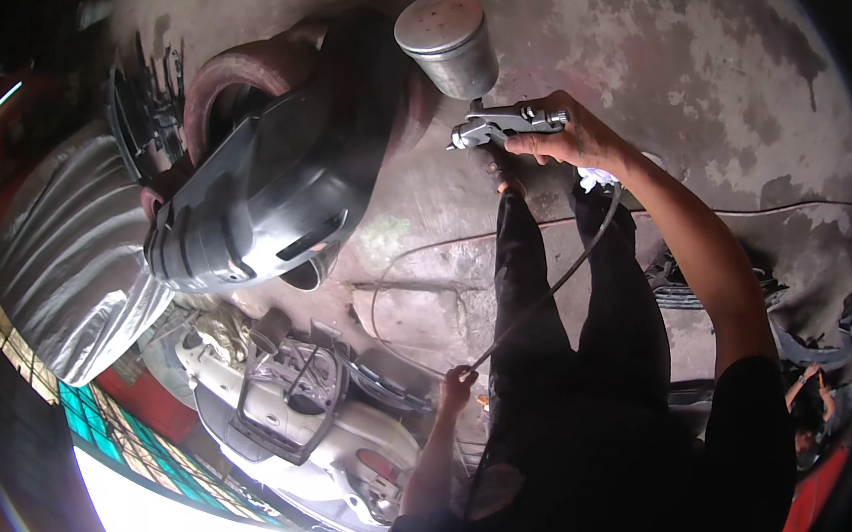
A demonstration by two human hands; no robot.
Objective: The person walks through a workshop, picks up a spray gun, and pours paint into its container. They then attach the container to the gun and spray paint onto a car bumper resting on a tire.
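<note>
My right hand [575, 139] is closed round the grip of a metal spray gun [497, 121]. A lidded silver paint cup [453, 58] sits on top of the gun, and its nozzle points left. From below that hand a dark air hose [570, 274] runs down to my left hand [456, 390], whose fingers are wrapped round it. Left of the gun and apart from it, a glossy black car bumper [277, 182] lies propped on old tyres [235, 82]. Something white and crumpled [595, 178] shows just under my right wrist.
A silver cover [75, 256] drapes something at the far left. Pale car body parts [309, 432] are piled at lower left. The hose loops across the concrete floor [415, 316]. Black parts [714, 280] lie at right, and another person [809, 407] is at lower right.
</note>
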